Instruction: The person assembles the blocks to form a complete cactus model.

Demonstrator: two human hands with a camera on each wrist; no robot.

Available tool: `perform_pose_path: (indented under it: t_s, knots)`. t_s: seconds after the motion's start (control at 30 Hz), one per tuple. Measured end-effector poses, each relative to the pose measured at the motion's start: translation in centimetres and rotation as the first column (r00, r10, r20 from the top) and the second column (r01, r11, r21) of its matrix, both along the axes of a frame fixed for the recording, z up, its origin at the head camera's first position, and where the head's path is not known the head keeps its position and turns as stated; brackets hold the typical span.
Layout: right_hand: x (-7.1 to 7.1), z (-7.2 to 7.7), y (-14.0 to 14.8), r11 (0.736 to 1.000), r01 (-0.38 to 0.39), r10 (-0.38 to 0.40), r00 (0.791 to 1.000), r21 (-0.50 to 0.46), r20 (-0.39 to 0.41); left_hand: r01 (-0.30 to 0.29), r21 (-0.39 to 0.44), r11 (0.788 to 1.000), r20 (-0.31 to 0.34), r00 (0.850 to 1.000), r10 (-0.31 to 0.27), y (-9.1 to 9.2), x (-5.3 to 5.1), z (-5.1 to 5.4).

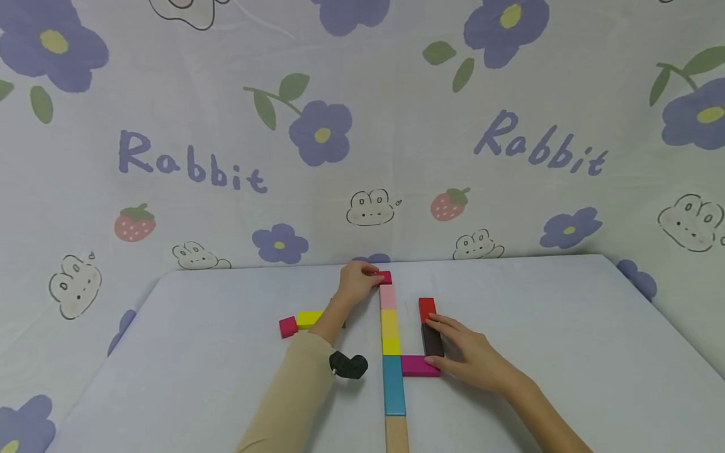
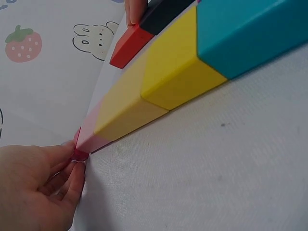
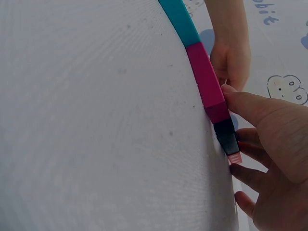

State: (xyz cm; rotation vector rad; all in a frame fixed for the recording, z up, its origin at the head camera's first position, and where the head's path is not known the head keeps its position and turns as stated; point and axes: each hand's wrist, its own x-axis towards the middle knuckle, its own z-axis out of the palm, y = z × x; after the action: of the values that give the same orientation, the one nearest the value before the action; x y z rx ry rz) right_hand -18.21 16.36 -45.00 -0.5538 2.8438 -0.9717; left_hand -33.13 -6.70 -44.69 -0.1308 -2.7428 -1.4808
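Row of blocks point(image 1: 389, 324) running toward the far edge of the table point(image 1: 510, 283)
We see the left hand point(image 1: 355, 283) pinching a crimson block point(image 1: 386, 277) near that edge; the right hand point(image 1: 478, 358), fingers apart, touches a magenta block point(image 1: 416, 366) and black block point(image 1: 432, 340); an uneven push (from either, we judge) could skew the row

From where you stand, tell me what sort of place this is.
Likely an indoor tabletop set up for block play or filming: a white table, coloured blocks laid end to end on it, and a backdrop printed with rabbits, flowers and "Rabbit" behind.
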Motion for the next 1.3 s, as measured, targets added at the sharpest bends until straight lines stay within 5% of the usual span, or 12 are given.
perform_pose_path:
  t_s: [1.3]
  knots:
    - [0.00, -0.02, -0.10, 1.000, 0.011, -0.011, 1.000, 0.019, 0.006, 0.019, 0.009, 1.000, -0.001, 1.000, -0.019, 0.09, 0.29, -0.32]
